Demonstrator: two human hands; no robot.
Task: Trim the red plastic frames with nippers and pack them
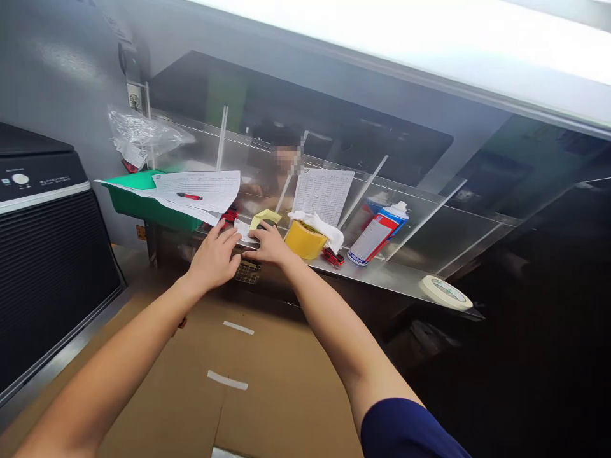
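**Desk:** What fills the frame, biggest first?

**Photographer:** A brown cardboard sheet across the bottom, carrying two white tape strips. A black machine stands at left. Above the cardboard runs one long steel shelf with a mirror-bright back panel.

**Desk:** And on the shelf?

**Photographer:** At its left end is one green tray, topped with printed sheets and a single red pen. One more printed page leans on the back panel. One spray can, white, red and blue, lies on its side. There are two tape rolls. The yellow roll sits under a white cloth, and the white roll lies flat, well apart at the right end. A small red object rests just beside the yellow roll.

**Desk:** The hands?

**Photographer:** Two bare hands, both reaching up to the shelf's front edge. Between them lies one small white slip. It is rectangular, flat on the steel, with faint print too small to read. A folded yellow note sits just behind it, and the yellow roll is to its right.

**Desk:** Fingers?

**Photographer:** The left hand has its fingers stretched out and loosely spread, the tips touching the slip's left edge. The right hand lays bent fingers over the slip's right part. I cannot tell whether it pinches the paper or only presses it.
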